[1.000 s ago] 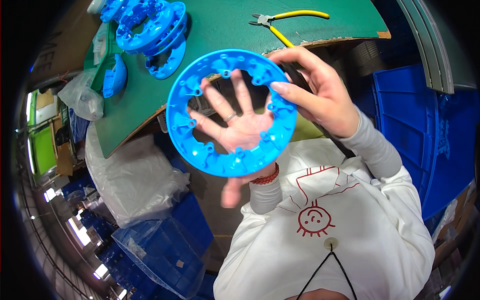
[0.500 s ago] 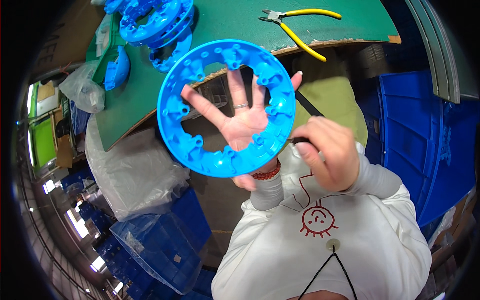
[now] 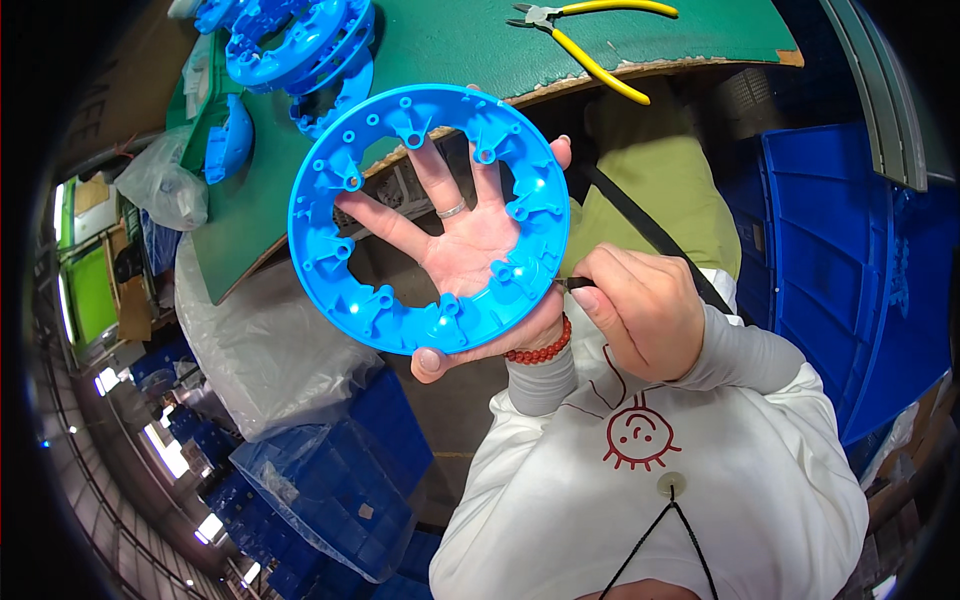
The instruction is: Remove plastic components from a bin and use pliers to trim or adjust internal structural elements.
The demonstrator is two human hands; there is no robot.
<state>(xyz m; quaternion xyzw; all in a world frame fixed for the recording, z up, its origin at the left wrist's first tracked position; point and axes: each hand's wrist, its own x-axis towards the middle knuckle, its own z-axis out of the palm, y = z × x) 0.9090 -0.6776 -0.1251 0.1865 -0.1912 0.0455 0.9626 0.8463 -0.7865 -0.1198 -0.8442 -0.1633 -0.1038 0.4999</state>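
Blue ring [image 3: 318,210] supported on an open left hand [image 3: 465,245], dark tool [image 3: 577,283] held close to its rim

In front of the edge of a green table [image 3: 450,40], the wide plastic ring was held up, its studded inner face turned to the viewer. The gravest risk was judged to be an injury: the heel of the left hand was placed just beside the tool, so a slip could be driven into skin if the tip was sharp. A lesser risk was seen in the support, since the ring was borne on spread fingers and could be tipped or slid by a hard push. Least of all, the rim could be scratched by a poor angle

Both forearms, covered by grey cuffs [image 3: 745,350], were angled in from below. The left hand was opened wide, palm up behind the ring; three fingers were seen through its hole, the little finger was extended past its right side, and the thumb was set at its lower edge. The right hand [image 3: 650,315] was curled tightly around the tool, which was pointed left at the rim; whether contact was made could not be told
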